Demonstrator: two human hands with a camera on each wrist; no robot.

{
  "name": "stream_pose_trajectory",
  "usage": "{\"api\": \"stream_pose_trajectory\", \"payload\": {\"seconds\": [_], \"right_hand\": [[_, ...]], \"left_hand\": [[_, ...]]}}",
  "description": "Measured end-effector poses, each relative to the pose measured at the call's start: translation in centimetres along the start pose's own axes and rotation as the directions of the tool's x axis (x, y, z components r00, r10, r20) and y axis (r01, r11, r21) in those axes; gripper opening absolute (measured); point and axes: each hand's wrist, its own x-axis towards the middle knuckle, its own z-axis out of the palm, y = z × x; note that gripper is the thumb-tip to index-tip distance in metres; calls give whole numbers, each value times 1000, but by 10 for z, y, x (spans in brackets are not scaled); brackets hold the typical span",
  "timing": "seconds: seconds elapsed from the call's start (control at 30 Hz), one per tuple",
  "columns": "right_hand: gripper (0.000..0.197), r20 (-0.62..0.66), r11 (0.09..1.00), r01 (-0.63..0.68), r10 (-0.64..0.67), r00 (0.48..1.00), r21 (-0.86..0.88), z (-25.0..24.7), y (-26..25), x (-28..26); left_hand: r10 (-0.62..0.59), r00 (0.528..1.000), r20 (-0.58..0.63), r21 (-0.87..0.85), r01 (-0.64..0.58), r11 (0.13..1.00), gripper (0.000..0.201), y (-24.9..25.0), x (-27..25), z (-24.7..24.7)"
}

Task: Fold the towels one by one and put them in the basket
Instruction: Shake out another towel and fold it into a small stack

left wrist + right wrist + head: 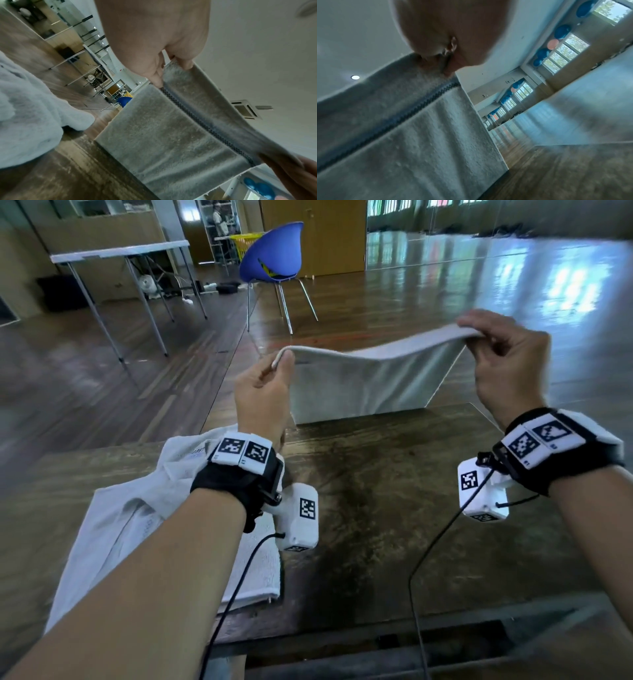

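We stand at a dark, worn wooden table [376, 491] in a big hall with a glossy wood floor [445, 285].

On the table's left side lies a heap [113, 529] of white towels, crumpled on top, with a flatter ribbed layer under it near the table's front edge. In the left wrist view the heap [25, 108] is a pale, fluffy mass at the frame's left.

Over the table's far edge we hold one towel [370, 381] up in the air. It is white to light grey, doubled over along its top, so that the upper edge is a thick fold sagging slightly between our hands. The hanging part drops straight down, and its lower end is hidden behind the table's far edge. Up close the towel [171, 135] has short terry pile and a narrow dark zigzag band running across it near the top; the right wrist view shows the same band on the towel [419, 135].

Our left hand [262, 395] pinches the towel's left upper corner between thumb and curled fingers. Our right hand [507, 361], a little higher, pinches the right upper corner, thumb under and fingers over the fold.

Beyond the table stands a blue chair [274, 254] on thin metal legs, and to its left a white folding table [120, 254]. Behind the chair we can make out something yellow [245, 237], too far to identify.
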Motion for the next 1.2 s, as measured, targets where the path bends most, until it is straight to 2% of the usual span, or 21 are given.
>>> {"api": "stream_pose_trajectory", "payload": {"seconds": [0.07, 0.13, 0.2, 0.27, 0.3, 0.37, 0.5, 0.63, 0.7, 0.77, 0.87, 0.93, 0.97, 1.0, 1.07, 1.1, 1.13, 1.17, 1.2], "right_hand": [[26, 10, 998, 53, -53, 999, -22, -3, -1, -1], [29, 122, 985, -66, 86, 989, -159, -10, 3, -8], [30, 238, 923, -148, 242, 941, -354, -21, 15, -20], [34, 300, 883, -123, 280, 912, -452, -33, 25, -30], [35, 319, 869, -102, 283, 904, -484, -39, 26, -35], [35, 343, 845, -50, 270, 900, -533, -53, 23, -45], [25, 372, 818, 31, 228, 900, -575, -91, 5, -67], [15, 368, 883, -70, 265, 891, -465, -120, -22, -86], [12, 370, 933, -158, 279, 886, -325, -130, -36, -96], [12, 395, 956, -192, 267, 879, -220, -138, -48, -104], [15, 465, 964, -152, 240, 852, -218, -152, -58, -114], [17, 555, 952, -161, 284, 782, -260, -161, -61, -119], [17, 614, 938, -172, 328, 718, -300, -165, -62, -122], [16, 667, 917, -202, 390, 635, -344, -169, -64, -123], [12, 748, 853, -324, 517, 416, -409, -174, -68, -126], [14, 767, 808, -381, 567, 299, -449, -175, -71, -128], [16, 772, 769, -418, 600, 210, -484, -175, -72, -129], [18, 769, 744, -442, 617, 168, -501, -173, -73, -130], [18, 760, 734, -457, 627, 171, -503, -170, -73, -131]], "left_hand": [[-3, 999, 34, 24, 2, 1000, 20, 0, 1, -5], [-85, 987, 135, 226, 52, 973, 26, -8, 1, -12], [-191, 947, 259, 531, 26, 847, 37, -19, -3, -21], [-301, 884, 357, 682, -27, 731, 39, -26, -8, -28], [-332, 860, 387, 710, -49, 702, 41, -27, -11, -30], [-340, 842, 419, 729, -88, 679, 41, -25, -17, -33], [-264, 826, 498, 701, -204, 683, 31, -11, -30, -41], [-290, 766, 574, 703, -278, 655, 35, 1, -52, -52], [-314, 739, 596, 689, -271, 672, 22, 5, -64, -57], [-329, 724, 606, 678, -253, 691, 17, 9, -73, -60], [-355, 719, 598, 695, -243, 677, 37, 17, -84, -66], [-442, 692, 570, 713, -150, 685, 41, 21, -90, -70], [-528, 642, 557, 719, -53, 693, 38, 24, -93, -72], [-626, 559, 543, 722, 69, 688, 31, 25, -96, -74], [-793, 346, 501, 757, 269, 596, 19, 32, -103, -78], [-837, 250, 486, 781, 304, 545, 23, 35, -106, -81], [-859, 177, 481, 800, 312, 512, 27, 37, -107, -83], [-864, 147, 482, 808, 306, 503, 29, 39, -108, -84], [-860, 165, 484, 805, 301, 511, 30, 39, -108, -84]]}}
